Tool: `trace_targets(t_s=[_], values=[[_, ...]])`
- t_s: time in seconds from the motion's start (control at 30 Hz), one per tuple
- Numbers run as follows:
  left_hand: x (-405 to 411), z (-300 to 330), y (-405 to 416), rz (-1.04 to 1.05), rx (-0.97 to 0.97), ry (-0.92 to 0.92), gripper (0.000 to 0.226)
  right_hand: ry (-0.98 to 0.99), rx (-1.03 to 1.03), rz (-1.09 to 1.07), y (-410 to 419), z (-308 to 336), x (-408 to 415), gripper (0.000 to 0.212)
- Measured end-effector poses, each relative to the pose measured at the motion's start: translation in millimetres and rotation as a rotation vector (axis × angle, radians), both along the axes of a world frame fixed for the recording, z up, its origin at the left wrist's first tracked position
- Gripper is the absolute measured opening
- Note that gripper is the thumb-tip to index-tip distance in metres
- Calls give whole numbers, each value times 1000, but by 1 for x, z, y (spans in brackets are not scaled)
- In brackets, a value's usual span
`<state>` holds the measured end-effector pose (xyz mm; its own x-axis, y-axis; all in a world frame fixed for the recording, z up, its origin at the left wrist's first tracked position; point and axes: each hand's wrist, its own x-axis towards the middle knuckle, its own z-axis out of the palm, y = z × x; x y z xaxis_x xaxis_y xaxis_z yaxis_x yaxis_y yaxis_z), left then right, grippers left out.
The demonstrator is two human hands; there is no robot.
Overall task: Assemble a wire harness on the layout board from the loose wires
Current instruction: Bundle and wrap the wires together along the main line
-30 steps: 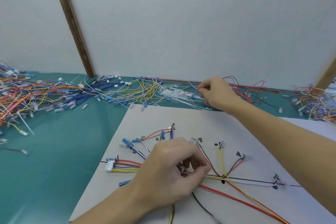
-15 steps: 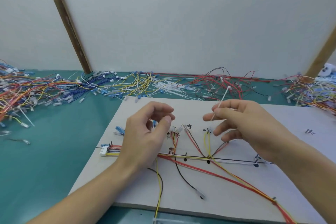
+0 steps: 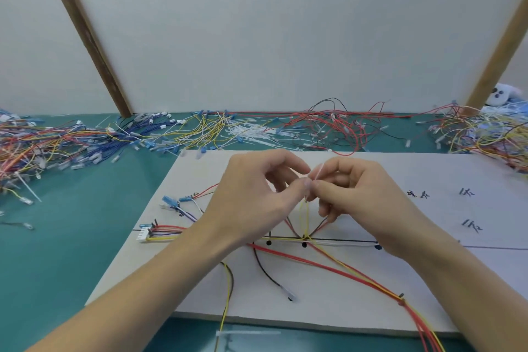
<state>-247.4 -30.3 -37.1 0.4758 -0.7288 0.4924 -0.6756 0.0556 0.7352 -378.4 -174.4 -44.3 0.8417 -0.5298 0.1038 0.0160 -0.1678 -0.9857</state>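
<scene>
Both arms reach forward from the bottom corners and meet in the middle. The left hand [image 3: 258, 194] has its thumb and first finger pinched together, and its other fingers are curled. The right hand [image 3: 353, 190] pinches too, right against the left fingertips. Its other fingers bend down. The two hands touch at the tips.

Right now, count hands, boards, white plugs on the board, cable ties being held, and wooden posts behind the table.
Hands: 2 (left hand, right hand)
Board: 1
White plug: 1
Cable tie held: 1
Wooden posts: 2
Total: 7
</scene>
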Motion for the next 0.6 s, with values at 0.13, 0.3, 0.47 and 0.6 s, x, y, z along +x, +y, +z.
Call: trace_targets(t_s=[0.13, 0.3, 0.47, 0.6], values=[[2, -12, -6, -74, 24, 135, 13, 17, 78, 7, -1, -4, -1, 4], [7, -27, 3, -53, 54, 220, 11, 15, 122, 12, -3, -6, -3, 6], [6, -29, 5, -123, 135, 156, 11, 28, 124, 30, -3, -7, -3, 5], [5, -31, 6, -196, 224, 65, 18, 48, 114, 25, -5, -8, -4, 4]])
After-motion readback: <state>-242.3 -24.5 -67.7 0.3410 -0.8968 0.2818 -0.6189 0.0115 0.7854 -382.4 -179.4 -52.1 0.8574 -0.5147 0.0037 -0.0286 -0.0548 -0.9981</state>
